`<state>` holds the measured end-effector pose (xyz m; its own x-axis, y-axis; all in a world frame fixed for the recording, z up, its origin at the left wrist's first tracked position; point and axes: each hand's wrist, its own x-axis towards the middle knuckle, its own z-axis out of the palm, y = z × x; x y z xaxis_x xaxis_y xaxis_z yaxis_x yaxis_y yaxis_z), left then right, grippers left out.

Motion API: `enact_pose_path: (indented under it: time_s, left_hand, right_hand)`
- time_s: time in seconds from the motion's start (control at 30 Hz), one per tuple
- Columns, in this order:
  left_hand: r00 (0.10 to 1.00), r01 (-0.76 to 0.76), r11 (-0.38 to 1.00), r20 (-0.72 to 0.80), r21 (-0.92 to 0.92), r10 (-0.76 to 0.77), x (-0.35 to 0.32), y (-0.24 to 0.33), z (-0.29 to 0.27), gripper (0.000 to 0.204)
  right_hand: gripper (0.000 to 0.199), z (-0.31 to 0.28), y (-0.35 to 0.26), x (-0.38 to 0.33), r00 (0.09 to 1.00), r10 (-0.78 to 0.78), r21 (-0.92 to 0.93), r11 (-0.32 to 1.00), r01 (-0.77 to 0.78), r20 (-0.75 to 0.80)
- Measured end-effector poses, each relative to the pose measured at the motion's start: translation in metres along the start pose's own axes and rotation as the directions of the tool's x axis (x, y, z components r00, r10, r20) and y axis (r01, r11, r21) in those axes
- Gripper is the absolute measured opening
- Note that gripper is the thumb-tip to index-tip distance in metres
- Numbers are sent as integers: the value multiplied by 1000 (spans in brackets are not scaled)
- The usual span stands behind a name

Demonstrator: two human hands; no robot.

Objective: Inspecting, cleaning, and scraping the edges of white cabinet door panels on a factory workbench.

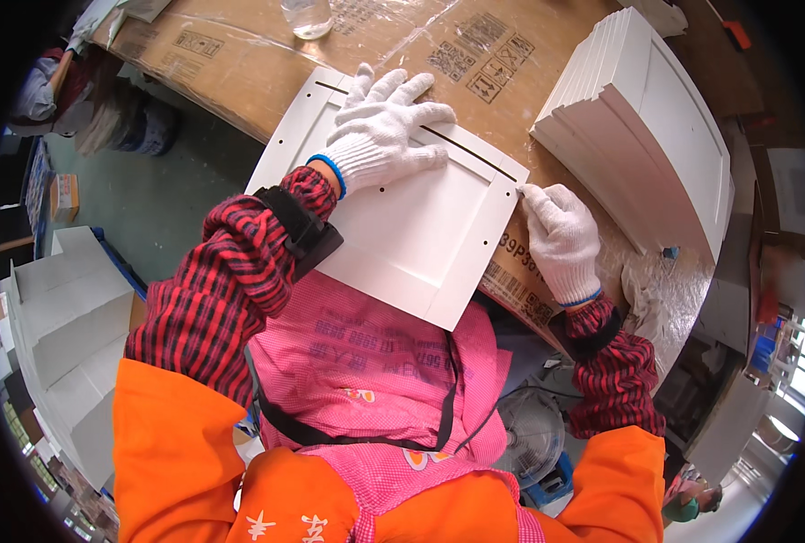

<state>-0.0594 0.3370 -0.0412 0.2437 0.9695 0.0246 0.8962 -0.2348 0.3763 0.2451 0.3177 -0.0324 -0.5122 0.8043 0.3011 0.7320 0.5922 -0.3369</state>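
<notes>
White panel [402, 235] on worktop [239, 72]: my left hand [380, 136] flat, fingers spread wide; right hand [561, 237] fingers pinching its corner. Best pressed steady.

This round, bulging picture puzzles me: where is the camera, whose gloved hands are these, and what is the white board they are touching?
The camera sits on a person's head and looks down, so you see their own arms coming up from the bottom edge. Its wide lens bends straight edges near the rim, hence the round look. There is no machine here, just two hands in white knitted gloves.

The left hand lies flat, fingers spread, on a white panel with a raised frame and small holes along its edges. The right hand pinches the panel's right corner. The panel rests on a workbench covered in brown cardboard and overhangs it toward the person.

To the right stands a stack of similar white panels. At the top edge is the bottom of a clear bottle. More white pieces are stacked at lower left.
</notes>
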Motion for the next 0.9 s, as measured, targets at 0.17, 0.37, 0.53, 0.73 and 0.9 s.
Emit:
enact_pose_path:
  time_s: [0.17, 0.37, 0.53, 0.73, 0.9]
  left_hand:
    - [1000, 1, 1000, 5, 14, -1, 1, 0, -1, 56]
    - [999, 21, 1000, 40, -1, -21, 0, 1, -4, 58]
    - [999, 28, 999, 37, -18, -27, 0, 2, -7, 55]
    - [1000, 20, 1000, 24, -18, -20, -1, 1, -3, 55]
    - [999, 24, 999, 39, -29, -23, 0, 4, -5, 55]
  right_hand:
    - [21, -3, 16, 23, 993, 118, 34, 992, -118, 0]
    - [21, 1, -1, 14, 998, 55, 191, 980, -59, 30]
    - [18, -5, 2, 42, 991, 135, 149, 979, -137, 22]
    - [13, 17, -17, 43, 998, 36, 59, 997, -39, 48]
    - [12, 16, -12, 40, 995, 94, 110, 989, -95, 13]
